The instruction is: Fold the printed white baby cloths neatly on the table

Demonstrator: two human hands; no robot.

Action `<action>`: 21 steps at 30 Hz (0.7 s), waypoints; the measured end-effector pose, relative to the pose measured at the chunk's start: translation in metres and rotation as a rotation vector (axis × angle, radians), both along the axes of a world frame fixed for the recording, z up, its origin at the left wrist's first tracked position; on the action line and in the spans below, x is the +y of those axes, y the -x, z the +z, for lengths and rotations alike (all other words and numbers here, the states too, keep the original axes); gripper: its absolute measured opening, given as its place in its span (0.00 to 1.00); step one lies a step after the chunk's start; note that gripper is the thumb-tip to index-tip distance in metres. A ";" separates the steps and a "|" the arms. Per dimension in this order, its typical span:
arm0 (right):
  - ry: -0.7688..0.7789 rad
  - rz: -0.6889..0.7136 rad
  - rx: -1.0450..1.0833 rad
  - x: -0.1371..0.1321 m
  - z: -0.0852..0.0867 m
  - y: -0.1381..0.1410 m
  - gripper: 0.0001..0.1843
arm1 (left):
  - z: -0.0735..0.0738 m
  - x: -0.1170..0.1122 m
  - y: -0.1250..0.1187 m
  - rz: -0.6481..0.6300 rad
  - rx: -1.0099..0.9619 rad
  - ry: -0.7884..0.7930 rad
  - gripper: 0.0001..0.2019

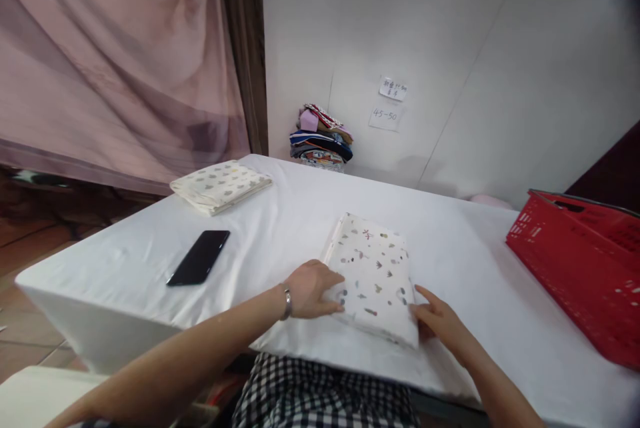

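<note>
Cloth [373, 275], folded into a printed rectangle, lies near the front edge of the table [300, 215], right before the person. The left hand [313, 289] rests loosely open on its left side and the right hand [440, 321] touches its near right corner with fingers stretched, neither gripping; flanking it so likely keeps the fold flat and square. Off to the left lie a phone [199, 257] and a second folded cloth [220, 185], a red basket [580, 268] sits right, a clothes pile [321, 138] by the wall; nothing blocks either hand.
</note>
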State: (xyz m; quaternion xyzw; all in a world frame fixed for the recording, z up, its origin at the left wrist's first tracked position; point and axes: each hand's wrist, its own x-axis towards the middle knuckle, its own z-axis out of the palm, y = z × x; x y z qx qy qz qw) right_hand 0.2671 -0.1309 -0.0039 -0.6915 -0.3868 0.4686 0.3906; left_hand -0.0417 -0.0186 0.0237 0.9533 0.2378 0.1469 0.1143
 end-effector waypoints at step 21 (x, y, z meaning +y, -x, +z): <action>-0.182 0.202 -1.173 0.153 -0.028 0.033 0.29 | -0.035 0.111 -0.112 0.647 -0.013 0.249 0.29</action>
